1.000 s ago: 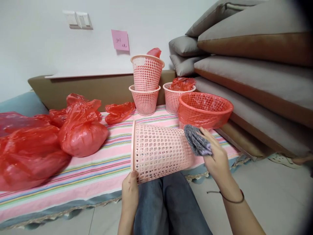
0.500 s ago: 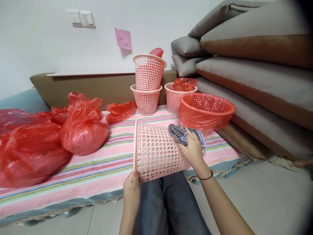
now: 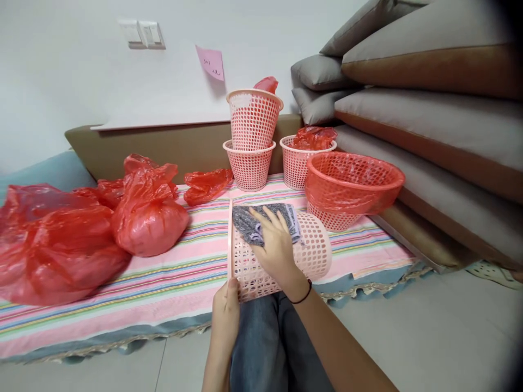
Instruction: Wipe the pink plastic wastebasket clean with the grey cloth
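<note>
A pink perforated plastic wastebasket lies on its side above my lap, its rim facing left. My left hand grips the rim at the lower left, thumb on the outside. With my right hand I hold a folded grey cloth with lilac edging, pressed flat against the basket's upper side near the rim. The fingers stretch over the cloth, and the thumb side lies by its bunched lilac edge. My right palm and wrist hide part of the basket wall.
Behind stand two stacked pink baskets, another pink basket with red plastic in it, and a red bag-covered basket. Red plastic bags sit left on the striped cover. Grey cushions are piled at right.
My right hand has slid the cloth leftward along the basket, from near its base end to near the rim. My left hand keeps its hold on the rim. The view has shifted slightly.
</note>
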{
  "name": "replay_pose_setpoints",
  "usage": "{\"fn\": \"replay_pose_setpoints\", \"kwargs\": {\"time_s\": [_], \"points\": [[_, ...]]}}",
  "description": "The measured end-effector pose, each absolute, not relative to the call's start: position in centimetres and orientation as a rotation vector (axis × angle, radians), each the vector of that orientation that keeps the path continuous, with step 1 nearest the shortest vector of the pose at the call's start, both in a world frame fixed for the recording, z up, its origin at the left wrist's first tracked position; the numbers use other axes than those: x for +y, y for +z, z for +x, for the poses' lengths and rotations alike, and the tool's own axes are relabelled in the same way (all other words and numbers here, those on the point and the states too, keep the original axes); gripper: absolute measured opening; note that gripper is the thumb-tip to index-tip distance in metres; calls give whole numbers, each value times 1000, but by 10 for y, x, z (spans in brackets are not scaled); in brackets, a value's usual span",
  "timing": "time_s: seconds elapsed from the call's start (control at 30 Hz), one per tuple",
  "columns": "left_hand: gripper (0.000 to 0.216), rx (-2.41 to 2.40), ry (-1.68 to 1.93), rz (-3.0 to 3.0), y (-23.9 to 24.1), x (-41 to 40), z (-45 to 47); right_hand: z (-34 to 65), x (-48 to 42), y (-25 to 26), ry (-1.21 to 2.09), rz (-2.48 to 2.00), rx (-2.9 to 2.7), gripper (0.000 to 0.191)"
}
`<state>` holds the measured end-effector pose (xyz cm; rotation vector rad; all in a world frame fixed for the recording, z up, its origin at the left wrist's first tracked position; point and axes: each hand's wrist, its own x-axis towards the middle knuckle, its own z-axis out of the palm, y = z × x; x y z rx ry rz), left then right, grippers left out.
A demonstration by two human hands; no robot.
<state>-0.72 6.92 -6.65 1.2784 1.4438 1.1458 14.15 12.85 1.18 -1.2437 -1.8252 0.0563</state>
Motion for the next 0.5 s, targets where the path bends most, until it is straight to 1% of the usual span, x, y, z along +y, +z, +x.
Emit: {"fn": "replay_pose_setpoints", "kwargs": {"time_s": [0.17,0.33,0.5], "points": [[68,1471,1164,1246,-69,67,-5,141,125,16,97,-1175,-1932,54],[67,1553,1185,1224,-70,68,-2,152,113,2,82,-1084,-2005,49],[66,1485,1203,1172,-62,71,-1,154,89,-12,57,-1060,-2070,50]]}}
